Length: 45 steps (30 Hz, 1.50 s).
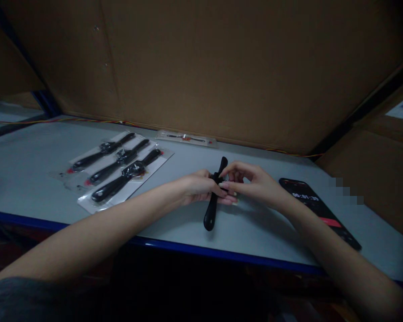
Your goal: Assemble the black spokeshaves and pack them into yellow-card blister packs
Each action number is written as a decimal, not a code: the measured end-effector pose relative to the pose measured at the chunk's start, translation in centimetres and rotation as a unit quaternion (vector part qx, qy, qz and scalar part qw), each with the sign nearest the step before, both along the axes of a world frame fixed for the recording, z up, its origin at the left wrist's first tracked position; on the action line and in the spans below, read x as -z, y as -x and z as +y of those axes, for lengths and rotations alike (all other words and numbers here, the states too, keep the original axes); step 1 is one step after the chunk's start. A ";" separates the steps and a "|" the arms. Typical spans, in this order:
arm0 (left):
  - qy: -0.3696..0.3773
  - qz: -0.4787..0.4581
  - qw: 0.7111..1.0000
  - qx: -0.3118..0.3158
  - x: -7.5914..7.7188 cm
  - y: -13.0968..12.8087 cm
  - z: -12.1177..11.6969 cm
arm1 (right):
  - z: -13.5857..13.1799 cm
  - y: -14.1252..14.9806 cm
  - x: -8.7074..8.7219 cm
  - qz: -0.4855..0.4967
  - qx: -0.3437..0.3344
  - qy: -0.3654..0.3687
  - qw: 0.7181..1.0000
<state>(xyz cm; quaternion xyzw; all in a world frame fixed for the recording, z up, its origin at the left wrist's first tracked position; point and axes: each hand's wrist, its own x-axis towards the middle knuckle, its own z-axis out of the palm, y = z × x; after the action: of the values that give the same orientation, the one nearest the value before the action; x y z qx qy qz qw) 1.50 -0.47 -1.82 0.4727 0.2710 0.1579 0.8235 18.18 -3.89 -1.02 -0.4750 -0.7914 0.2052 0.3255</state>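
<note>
A black wristwatch (211,213) with a long strap lies lengthwise on the grey table, its far strap end raised. My left hand (198,187) pinches it at the middle from the left. My right hand (253,183) meets it from the right, fingers curled on the watch's case and upper strap. The watch face is hidden under my fingers.
Three black watches in clear packets (117,172) lie side by side at the left. A further flat packet (186,138) rests near the cardboard back wall (221,67). A phone (317,209) showing a timer lies at my right. The table's blue front edge (188,247) runs below.
</note>
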 end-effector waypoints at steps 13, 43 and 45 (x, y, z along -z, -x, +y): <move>-0.005 0.005 1.000 0.003 0.2 -0.1 -0.1 | -0.7 1.5 0.4 -0.016 0.025 -0.026 0.999; -0.008 0.013 1.000 -0.025 -0.4 0.0 -0.2 | -0.9 0.9 -0.4 -0.053 0.049 -0.021 0.997; -0.004 0.016 1.000 -0.022 -0.4 0.0 0.0 | -0.9 0.6 -0.8 -0.074 0.018 -0.029 0.997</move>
<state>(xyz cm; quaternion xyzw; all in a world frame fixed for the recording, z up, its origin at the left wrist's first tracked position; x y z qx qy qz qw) 1.49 -0.52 -1.43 0.4719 0.2942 0.1697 0.8136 17.62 -4.75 -0.26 -0.4935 -0.8103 0.1402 0.2833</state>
